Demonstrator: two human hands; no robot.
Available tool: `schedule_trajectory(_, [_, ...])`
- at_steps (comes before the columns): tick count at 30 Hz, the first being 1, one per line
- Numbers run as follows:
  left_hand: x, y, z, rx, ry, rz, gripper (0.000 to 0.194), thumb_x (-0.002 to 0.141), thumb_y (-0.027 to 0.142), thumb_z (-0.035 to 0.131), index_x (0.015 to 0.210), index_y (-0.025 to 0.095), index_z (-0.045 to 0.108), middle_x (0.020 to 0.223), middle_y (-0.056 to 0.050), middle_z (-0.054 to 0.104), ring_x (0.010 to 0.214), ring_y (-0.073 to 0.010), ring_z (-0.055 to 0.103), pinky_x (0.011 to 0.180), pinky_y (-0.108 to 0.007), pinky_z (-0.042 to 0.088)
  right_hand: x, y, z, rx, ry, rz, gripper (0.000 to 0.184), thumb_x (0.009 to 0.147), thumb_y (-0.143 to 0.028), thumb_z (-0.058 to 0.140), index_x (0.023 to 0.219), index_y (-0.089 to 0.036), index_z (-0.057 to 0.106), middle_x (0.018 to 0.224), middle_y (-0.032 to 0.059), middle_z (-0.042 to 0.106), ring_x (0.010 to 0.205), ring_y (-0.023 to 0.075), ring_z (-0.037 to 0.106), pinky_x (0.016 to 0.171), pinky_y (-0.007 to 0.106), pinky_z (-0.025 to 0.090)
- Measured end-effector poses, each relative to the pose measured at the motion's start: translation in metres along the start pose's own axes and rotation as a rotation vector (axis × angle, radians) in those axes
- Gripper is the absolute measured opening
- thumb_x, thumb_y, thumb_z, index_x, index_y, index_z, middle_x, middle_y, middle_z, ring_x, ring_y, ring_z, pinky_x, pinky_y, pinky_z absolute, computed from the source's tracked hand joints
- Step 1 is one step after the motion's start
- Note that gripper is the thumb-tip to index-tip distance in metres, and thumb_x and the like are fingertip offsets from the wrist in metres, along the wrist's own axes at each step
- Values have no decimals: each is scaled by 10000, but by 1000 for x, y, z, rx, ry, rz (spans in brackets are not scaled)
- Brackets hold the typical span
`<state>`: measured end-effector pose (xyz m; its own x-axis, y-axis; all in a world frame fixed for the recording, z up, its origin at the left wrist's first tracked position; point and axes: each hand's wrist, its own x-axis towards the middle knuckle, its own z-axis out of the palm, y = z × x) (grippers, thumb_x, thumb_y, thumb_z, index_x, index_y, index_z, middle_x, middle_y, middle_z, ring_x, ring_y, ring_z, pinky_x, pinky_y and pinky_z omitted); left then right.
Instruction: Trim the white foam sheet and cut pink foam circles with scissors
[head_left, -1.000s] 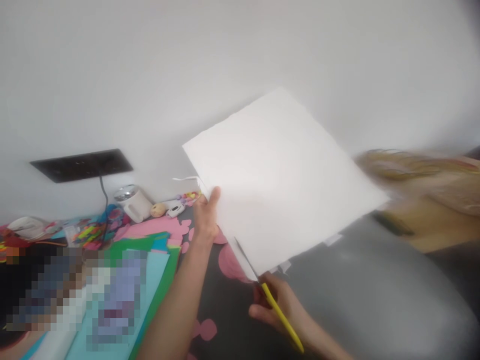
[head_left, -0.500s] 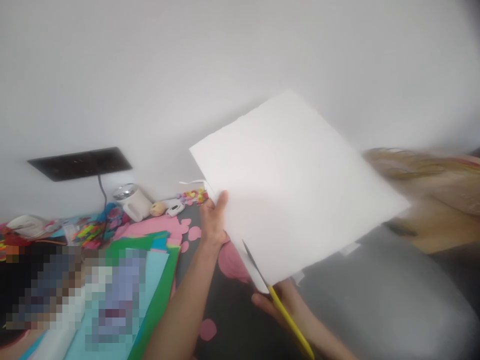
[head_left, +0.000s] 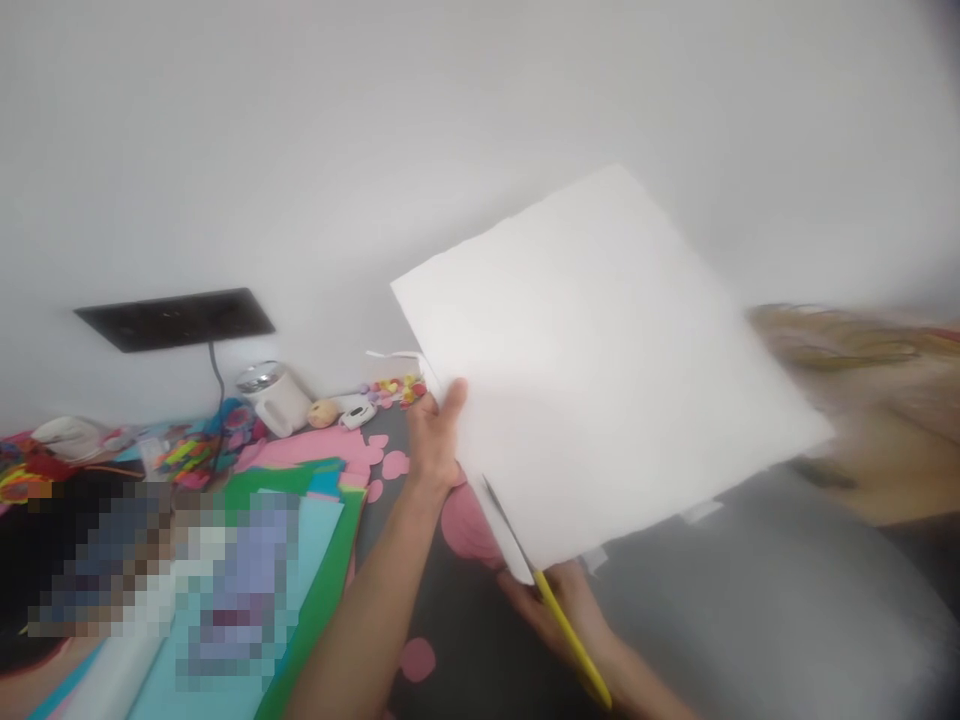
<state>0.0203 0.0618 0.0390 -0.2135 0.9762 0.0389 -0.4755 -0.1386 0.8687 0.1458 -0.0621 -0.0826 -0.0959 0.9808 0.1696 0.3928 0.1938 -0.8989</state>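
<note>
A large white sheet, stiff like card, is held up at a slant over the dark tabletop. At its left edge my left hand is closed on it, thumb on the front face and fingers behind. My right hand, partly hidden, grips scissors with a yellow handle at the sheet's lower corner. One dark blade lies in front of the sheet along its lower left edge; the other blade is hidden. A thin white strip curls away from the edge above my left hand.
Pink paper circles lie on the dark table. Coloured papers are stacked at left. Behind them stand a white mug and small craft bits. A black wall socket has a cable. Plastic-wrapped items sit at right.
The view has shifted slightly, moving the background rightward. The sheet's top corner has moved up and right. Relative to the sheet, the scissors have moved slightly left. Both hands keep their holds.
</note>
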Motion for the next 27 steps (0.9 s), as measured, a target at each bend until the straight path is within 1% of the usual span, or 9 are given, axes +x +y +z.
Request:
schedule_trajectory(7, [-2,3,1,30,-12,-7,333,605,393,808,778,134,693,638,-33,706,634,-195,680,670,-315,547,4,1,1,-46,7,-138,170,798,-233,578,701,-160,698,681,62,698,667,215,641,656,292,522])
schedule_trajectory(12, [0,29,-15,166,-106,4,457,627,514,762,844,121,680,749,-77,717,722,-228,681,689,-337,537,5,1,-1,-110,-2,-229,221,776,-199,583,563,-168,632,580,28,639,598,187,609,626,269,498])
schedule_trajectory(14, [4,47,-27,328,-54,96,517,682,606,668,830,110,668,756,-86,698,742,-225,673,695,-335,535,6,4,-4,-136,10,-265,240,752,-165,577,512,-165,587,565,22,620,593,181,600,624,268,483])
schedule_trajectory(16, [11,68,-41,386,152,238,568,697,664,601,853,119,637,752,-74,668,709,-212,660,680,-353,538,8,8,-7,-167,45,-297,239,728,-145,562,490,-163,556,544,18,596,565,169,574,588,260,460])
schedule_trajectory(18, [22,88,-52,398,403,441,546,654,611,679,921,141,603,817,-52,648,701,-176,643,702,-337,536,9,10,-14,-205,73,-317,256,718,-149,538,463,-165,522,501,16,556,515,153,527,530,248,422])
schedule_trajectory(19, [28,97,-55,410,461,530,527,639,551,726,963,157,594,878,-49,650,745,-163,646,756,-319,527,9,10,-18,-225,67,-314,264,718,-153,523,455,-167,512,489,19,542,503,150,509,510,246,404])
schedule_trajectory(21, [38,113,-56,363,355,565,468,636,478,764,962,185,600,938,-47,666,845,-165,658,839,-304,510,10,6,-28,-263,6,-273,249,715,-152,497,468,-169,524,503,31,546,517,157,503,494,247,383])
schedule_trajectory(24, [48,124,-49,166,-26,347,503,615,534,762,909,142,643,931,-99,710,948,-237,663,880,-352,521,12,-5,-43,-312,-79,-173,214,702,-142,487,499,-174,547,563,49,574,574,177,518,508,258,381])
schedule_trajectory(27, [50,120,-38,82,-130,218,416,572,315,846,895,114,679,912,-91,739,1005,-247,655,912,-341,519,14,-18,-54,-312,-111,-134,212,707,-147,502,502,-187,536,596,52,584,596,183,509,528,269,388])
